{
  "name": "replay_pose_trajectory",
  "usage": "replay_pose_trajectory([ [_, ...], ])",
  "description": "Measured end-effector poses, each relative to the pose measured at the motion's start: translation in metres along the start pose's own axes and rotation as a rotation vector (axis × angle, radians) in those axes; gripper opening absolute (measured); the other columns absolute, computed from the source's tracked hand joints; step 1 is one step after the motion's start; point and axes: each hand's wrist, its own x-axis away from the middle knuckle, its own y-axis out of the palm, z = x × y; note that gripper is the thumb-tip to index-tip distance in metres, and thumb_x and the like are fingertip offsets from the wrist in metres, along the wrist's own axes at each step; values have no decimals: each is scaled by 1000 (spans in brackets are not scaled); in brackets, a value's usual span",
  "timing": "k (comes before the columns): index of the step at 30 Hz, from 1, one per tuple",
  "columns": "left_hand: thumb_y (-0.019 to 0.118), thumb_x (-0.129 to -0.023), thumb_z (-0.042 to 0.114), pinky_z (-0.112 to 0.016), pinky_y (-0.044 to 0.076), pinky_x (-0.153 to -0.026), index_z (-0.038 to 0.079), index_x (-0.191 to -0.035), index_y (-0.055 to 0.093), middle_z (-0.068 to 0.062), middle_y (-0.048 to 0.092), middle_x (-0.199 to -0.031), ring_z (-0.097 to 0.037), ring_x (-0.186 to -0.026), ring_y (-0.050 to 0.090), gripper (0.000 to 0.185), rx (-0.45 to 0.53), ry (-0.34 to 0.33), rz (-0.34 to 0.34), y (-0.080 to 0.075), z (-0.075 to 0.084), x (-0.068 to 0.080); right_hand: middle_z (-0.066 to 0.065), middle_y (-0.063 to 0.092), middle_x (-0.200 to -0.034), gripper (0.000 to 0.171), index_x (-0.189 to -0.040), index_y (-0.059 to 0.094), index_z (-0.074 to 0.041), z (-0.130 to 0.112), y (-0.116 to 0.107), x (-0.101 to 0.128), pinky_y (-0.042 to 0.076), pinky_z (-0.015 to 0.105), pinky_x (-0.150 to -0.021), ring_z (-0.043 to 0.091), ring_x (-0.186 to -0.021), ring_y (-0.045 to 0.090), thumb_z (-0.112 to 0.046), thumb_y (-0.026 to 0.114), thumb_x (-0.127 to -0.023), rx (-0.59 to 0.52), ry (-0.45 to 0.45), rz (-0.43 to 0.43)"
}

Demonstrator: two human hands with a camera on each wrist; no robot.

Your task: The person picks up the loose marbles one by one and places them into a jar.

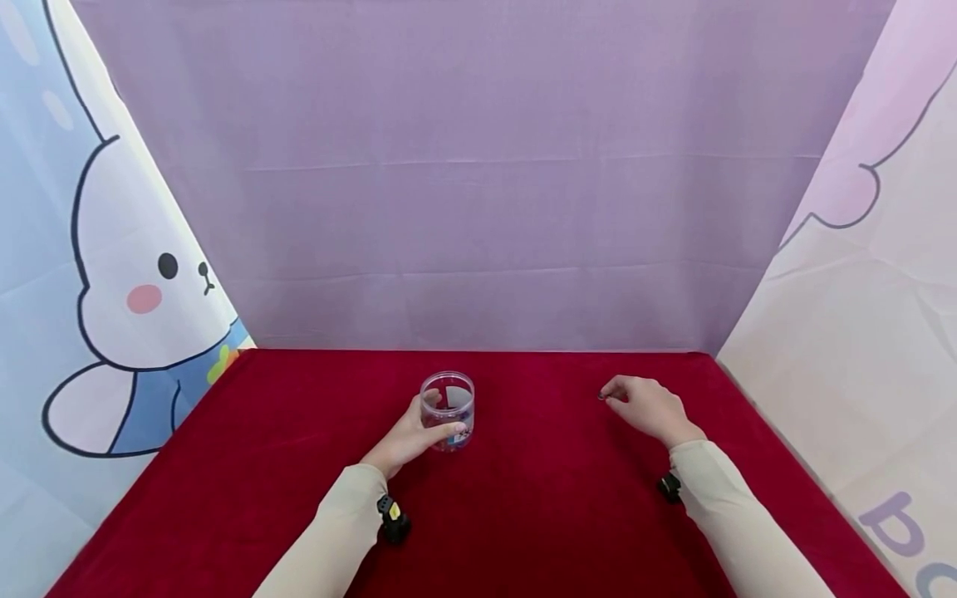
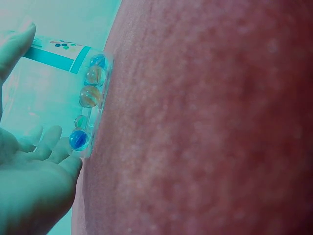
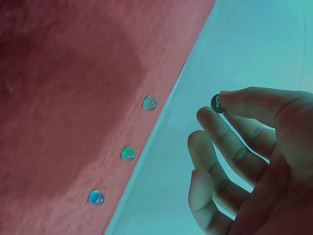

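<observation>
The hands work well apart. The left hand (image 1: 407, 438) has its thumb and fingers wrapped round a clear jar (image 1: 463, 409), which stands roughly upright on the red counter (image 1: 523, 498), a little left of the middle and nearer the far edge; whether its base fully touches the cloth I cannot tell. The right hand (image 1: 649, 407), out toward the far right corner, pinches a dark marble (image 3: 215, 104) at the tips of its thumb and forefinger, its other fingers loosely bent.

Several marbles (image 2: 90, 97) lie at the jar's bottom. Three more, a pale one (image 3: 149, 103), a green one (image 3: 128, 153) and a blue one (image 3: 96, 197), lie in a loose row on the cloth near one counter edge; which edge, the right wrist view does not settle.

The small, smooth marble could squirt from so slight a pinch if the pressure drifts off its centre. A brush from the loose fingers might set the three rolling over that edge. The jar has no lid on, so a tilt by the left hand, or a knock at its rim, could spill what it holds.
</observation>
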Motion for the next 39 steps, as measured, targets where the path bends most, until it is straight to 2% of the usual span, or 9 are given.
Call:
replay_pose_trajectory([
  [11, 81, -81, 49, -61, 36, -107, 16, -155, 24, -10, 35, -153, -33, -139, 32, 99, -6, -5, 2, 1, 0, -1, 1, 71, -104, 16, -110, 73, -16, -15, 4, -5, 52, 43, -67, 23, -93, 66, -17, 67, -95, -11, -11, 11],
  [22, 81, -81, 49, -61, 36, -107, 15, -155, 24, -10, 35, -152, -33, -139, 32, 100, -10, -9, 6, 1, 0, -1, 0, 71, -104, 16, -110, 73, -16, -31, 7, -10, 54, 45, -72, 22, -96, 67, -17, 67, -95, -23, -39, 15],
  [34, 81, -81, 49, -60, 36, -108, 14, -155, 24, -10, 36, -152, -33, -138, 33, 99, -10, -3, 5, 1, 0, -2, -1, 71, -106, 17, -112, 72, -17, -47, 10, -15, 51, 38, -64, 17, -87, 65, -17, 68, -96, -48, -49, 4],
  [39, 81, -81, 49, -60, 36, -108, 14, -155, 23, -10, 36, -152, -33, -138, 33, 100, -9, -3, 2, 1, 0, -2, -3, 70, -105, 17, -112, 72, -18, -55, 11, -18, 51, 37, -66, 15, -87, 65, -19, 69, -95, -57, -57, 7],
])
